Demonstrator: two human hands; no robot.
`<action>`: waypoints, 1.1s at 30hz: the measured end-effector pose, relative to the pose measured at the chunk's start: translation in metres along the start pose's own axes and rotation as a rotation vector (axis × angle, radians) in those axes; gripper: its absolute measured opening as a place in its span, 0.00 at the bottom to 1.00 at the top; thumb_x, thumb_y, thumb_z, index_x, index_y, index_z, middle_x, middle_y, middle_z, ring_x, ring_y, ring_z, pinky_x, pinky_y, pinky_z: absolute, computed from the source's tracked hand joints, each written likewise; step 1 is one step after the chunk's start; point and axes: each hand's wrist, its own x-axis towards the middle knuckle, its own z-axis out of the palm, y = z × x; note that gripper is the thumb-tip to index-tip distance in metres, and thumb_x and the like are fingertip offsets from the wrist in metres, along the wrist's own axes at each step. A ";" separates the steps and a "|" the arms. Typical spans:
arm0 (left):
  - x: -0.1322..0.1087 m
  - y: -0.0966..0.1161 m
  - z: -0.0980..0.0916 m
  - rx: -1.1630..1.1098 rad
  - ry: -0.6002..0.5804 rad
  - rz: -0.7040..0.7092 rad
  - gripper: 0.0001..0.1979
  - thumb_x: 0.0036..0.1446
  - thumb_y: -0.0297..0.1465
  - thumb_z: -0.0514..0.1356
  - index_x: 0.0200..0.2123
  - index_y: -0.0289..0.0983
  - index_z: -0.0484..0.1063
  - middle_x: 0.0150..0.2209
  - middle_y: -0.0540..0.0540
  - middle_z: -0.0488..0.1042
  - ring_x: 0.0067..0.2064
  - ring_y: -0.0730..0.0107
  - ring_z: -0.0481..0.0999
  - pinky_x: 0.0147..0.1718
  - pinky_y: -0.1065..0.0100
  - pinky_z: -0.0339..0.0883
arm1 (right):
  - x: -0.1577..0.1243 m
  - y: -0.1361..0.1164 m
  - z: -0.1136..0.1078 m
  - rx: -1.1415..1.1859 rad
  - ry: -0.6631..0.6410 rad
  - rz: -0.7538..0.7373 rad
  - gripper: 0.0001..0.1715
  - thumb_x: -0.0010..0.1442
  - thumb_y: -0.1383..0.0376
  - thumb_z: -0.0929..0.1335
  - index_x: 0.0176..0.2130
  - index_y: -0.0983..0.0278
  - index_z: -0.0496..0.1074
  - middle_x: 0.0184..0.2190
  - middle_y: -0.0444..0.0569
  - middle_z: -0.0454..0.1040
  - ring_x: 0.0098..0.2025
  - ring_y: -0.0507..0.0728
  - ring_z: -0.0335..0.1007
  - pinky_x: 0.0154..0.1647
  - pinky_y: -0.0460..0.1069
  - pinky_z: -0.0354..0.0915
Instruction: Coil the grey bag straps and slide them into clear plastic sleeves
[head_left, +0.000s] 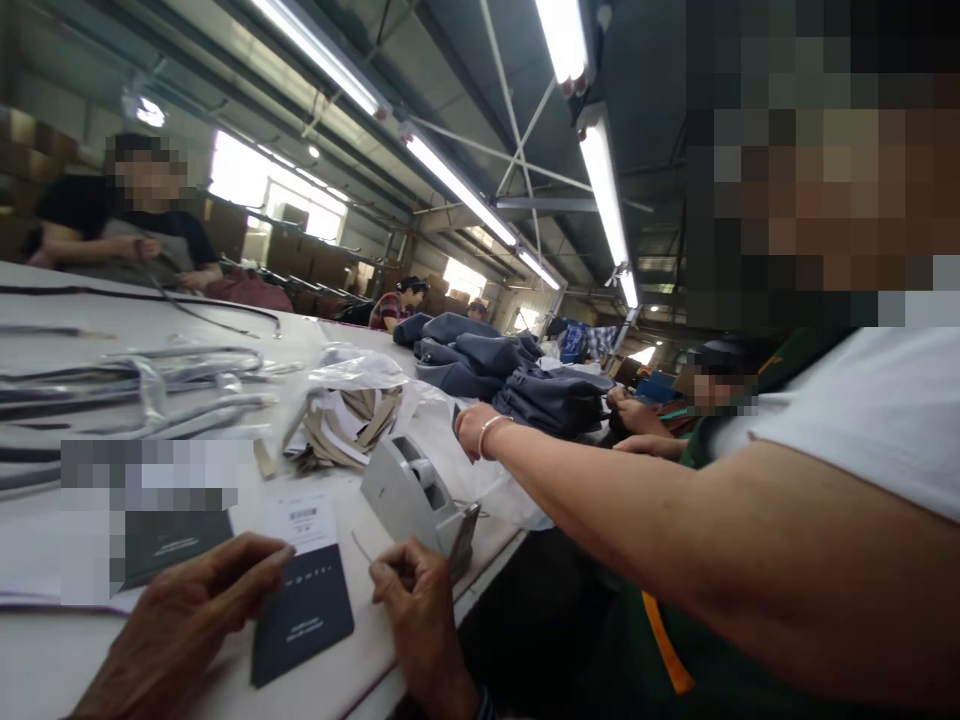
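A dark hang tag [304, 615] lies on the white table, with a white barcode label [304, 520] at its upper end. My left hand [195, 610] is closed, thumb and forefinger pinched at the tag's left edge where the label meets it. To the right of the tag, my right hand [420, 610] pinches a thin strip [361, 546]; its material is unclear. Just beyond that hand stands a grey tape dispenser [412, 490]. More dark tags [176, 545] lie left of my left hand, partly blurred out.
Beige and white strips [345, 425] fill a clear bag behind the dispenser. Plastic-wrapped dark straps [172, 390] lie at left. A co-worker's arm [600, 500] reaches in from the right, near a pile of dark blue bags or cloth [495, 360]. Another person [127, 230] works across the table.
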 end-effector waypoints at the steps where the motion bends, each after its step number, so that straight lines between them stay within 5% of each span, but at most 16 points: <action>1: -0.003 0.005 -0.001 0.008 0.022 -0.009 0.21 0.53 0.56 0.61 0.33 0.45 0.78 0.28 0.50 0.78 0.34 0.56 0.75 0.34 0.66 0.66 | 0.000 0.001 -0.001 0.012 0.014 0.002 0.09 0.60 0.65 0.69 0.28 0.64 0.72 0.23 0.42 0.70 0.29 0.53 0.67 0.32 0.47 0.60; 8: -0.012 0.039 0.002 -0.004 0.037 -0.019 0.19 0.56 0.50 0.60 0.28 0.39 0.76 0.24 0.49 0.73 0.30 0.60 0.72 0.29 0.68 0.61 | 0.003 0.006 -0.002 0.024 -0.012 0.002 0.11 0.60 0.61 0.69 0.28 0.64 0.72 0.23 0.43 0.70 0.28 0.54 0.67 0.31 0.48 0.62; 12: -0.011 0.036 0.002 -0.056 0.105 -0.030 0.16 0.54 0.47 0.63 0.28 0.39 0.77 0.23 0.50 0.73 0.28 0.64 0.69 0.26 0.70 0.59 | 0.002 0.008 -0.004 0.016 -0.012 -0.006 0.12 0.60 0.60 0.69 0.27 0.64 0.73 0.23 0.44 0.70 0.28 0.53 0.67 0.30 0.47 0.62; 16: -0.007 0.031 0.000 -0.133 0.209 -0.047 0.12 0.53 0.42 0.64 0.33 0.39 0.78 0.25 0.49 0.75 0.26 0.66 0.69 0.25 0.70 0.60 | 0.003 0.011 -0.005 0.060 0.025 0.012 0.11 0.62 0.59 0.69 0.40 0.64 0.76 0.22 0.43 0.70 0.23 0.52 0.64 0.25 0.47 0.59; 19: -0.004 0.031 -0.003 -0.130 0.190 -0.020 0.11 0.52 0.39 0.63 0.34 0.38 0.78 0.26 0.48 0.76 0.27 0.65 0.71 0.26 0.68 0.62 | 0.004 0.011 -0.006 0.012 -0.018 -0.012 0.10 0.63 0.62 0.66 0.39 0.64 0.76 0.23 0.45 0.72 0.24 0.54 0.66 0.25 0.48 0.60; 22: -0.008 0.033 -0.011 -0.059 0.106 0.067 0.08 0.49 0.35 0.65 0.30 0.38 0.80 0.28 0.47 0.77 0.32 0.62 0.74 0.32 0.66 0.65 | 0.006 0.005 -0.006 -0.140 -0.133 -0.083 0.13 0.60 0.69 0.63 0.30 0.63 0.76 0.28 0.49 0.76 0.33 0.58 0.73 0.36 0.51 0.66; 25: -0.015 0.030 -0.019 -0.035 0.100 0.107 0.04 0.45 0.32 0.66 0.27 0.39 0.80 0.31 0.46 0.78 0.36 0.60 0.75 0.37 0.64 0.66 | 0.007 -0.009 0.000 -0.369 -0.218 -0.135 0.13 0.61 0.69 0.63 0.34 0.63 0.77 0.35 0.50 0.78 0.40 0.59 0.75 0.44 0.53 0.67; 28: -0.019 0.024 -0.023 -0.056 0.169 0.071 0.07 0.47 0.32 0.65 0.31 0.38 0.80 0.31 0.45 0.77 0.35 0.59 0.75 0.35 0.63 0.69 | 0.005 -0.024 0.018 -0.698 -0.257 -0.225 0.12 0.67 0.59 0.66 0.42 0.63 0.76 0.41 0.53 0.77 0.44 0.60 0.74 0.45 0.52 0.67; 33: -0.018 0.018 -0.023 -0.139 0.251 0.005 0.09 0.51 0.32 0.60 0.36 0.35 0.77 0.34 0.44 0.75 0.34 0.62 0.75 0.29 0.66 0.73 | 0.003 -0.038 0.055 -1.157 -0.303 -0.256 0.36 0.63 0.39 0.66 0.46 0.70 0.73 0.47 0.63 0.72 0.48 0.67 0.72 0.41 0.54 0.69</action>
